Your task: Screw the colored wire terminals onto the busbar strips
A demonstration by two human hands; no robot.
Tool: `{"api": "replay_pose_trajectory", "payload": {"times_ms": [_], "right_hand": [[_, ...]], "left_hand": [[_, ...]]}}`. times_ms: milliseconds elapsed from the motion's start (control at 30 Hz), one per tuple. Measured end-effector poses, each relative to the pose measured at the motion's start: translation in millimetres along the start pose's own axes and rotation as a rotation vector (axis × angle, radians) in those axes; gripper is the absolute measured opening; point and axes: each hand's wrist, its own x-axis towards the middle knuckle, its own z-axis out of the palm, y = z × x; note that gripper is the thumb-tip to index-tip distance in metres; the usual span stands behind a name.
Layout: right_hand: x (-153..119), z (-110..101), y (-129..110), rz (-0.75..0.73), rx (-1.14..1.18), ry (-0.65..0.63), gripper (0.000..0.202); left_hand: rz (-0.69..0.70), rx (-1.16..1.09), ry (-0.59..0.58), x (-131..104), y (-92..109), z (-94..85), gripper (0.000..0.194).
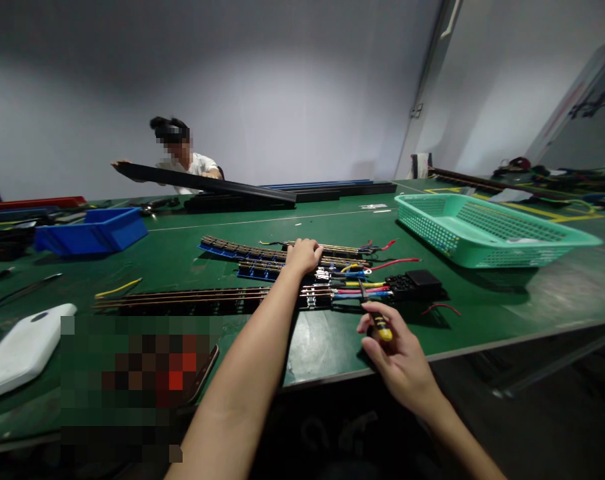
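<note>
My right hand (pixel 395 353) grips a screwdriver (pixel 381 327) with a black and yellow handle, its shaft pointing up toward colored wires (pixel 362 289). These wires join a long black track strip with copper rails (pixel 217 298) to a black connector box (pixel 418 285). Farther back, my left hand (pixel 303 257) is curled over a shorter copper-railed strip (pixel 252 251) with a blue edge; its fingertips are partly hidden. Another short blue strip (pixel 257 268) lies between that strip and the long one. Red wire ends (pixel 397 263) stick out to the right.
A green mesh basket (pixel 512 257) stands on the right and a blue bin (pixel 92 232) on the left. Across the green table (pixel 182 267), a person (pixel 189 160) holds a long black profile (pixel 207 181). A white device (pixel 27 347) lies near left, beside a blurred-out patch.
</note>
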Motion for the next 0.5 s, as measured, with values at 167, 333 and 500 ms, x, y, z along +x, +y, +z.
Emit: {"api": "replay_pose_trajectory", "payload": {"times_ms": [167, 333, 500], "right_hand": [[11.9, 4.7, -2.0, -0.034, -0.391, -0.164, 0.031], [16.0, 0.3, -13.6, -0.109, -0.541, -0.295, 0.032], [24.3, -8.8, -19.9, 0.081, -0.261, -0.366, 0.037]], "left_hand": [[0.006, 0.0, 0.001, 0.8, 0.1, 1.4, 0.035], [0.012, 0.008, 0.002, 0.6, 0.2, 1.3, 0.035], [0.006, 0.027, -0.004, 0.9, -0.4, 1.3, 0.033]]}}
